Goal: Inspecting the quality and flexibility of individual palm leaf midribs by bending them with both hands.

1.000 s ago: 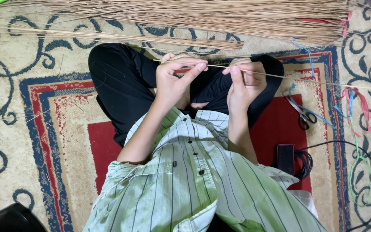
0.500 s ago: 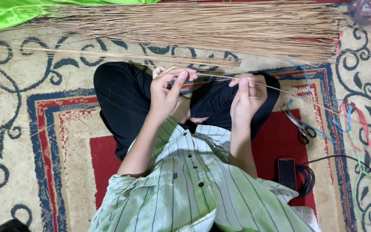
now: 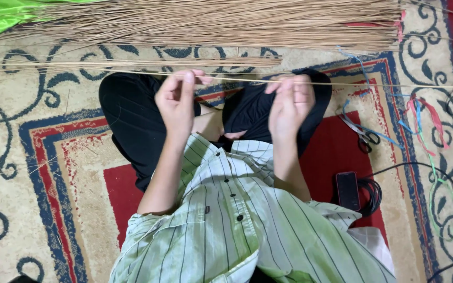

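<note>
Left hand (image 3: 176,102): raised at about 11 o'clock from the chest, back toward the camera, fingers (image 3: 189,84) bunched upward and pinched together at the tips, thumb pointing toward 3 o'clock.
Left forearm: bare, running from the elbow at 7 o'clock up to the wrist, slightly slanted.
Right hand (image 3: 291,102): raised at about 1 o'clock, level with the left, fingers curled in and closed at the tips.
Right forearm: bare, nearly upright, elbow tucked by the torso.
Spacing: hands apart, side by side.
Legs: crossed beneath both hands.
</note>
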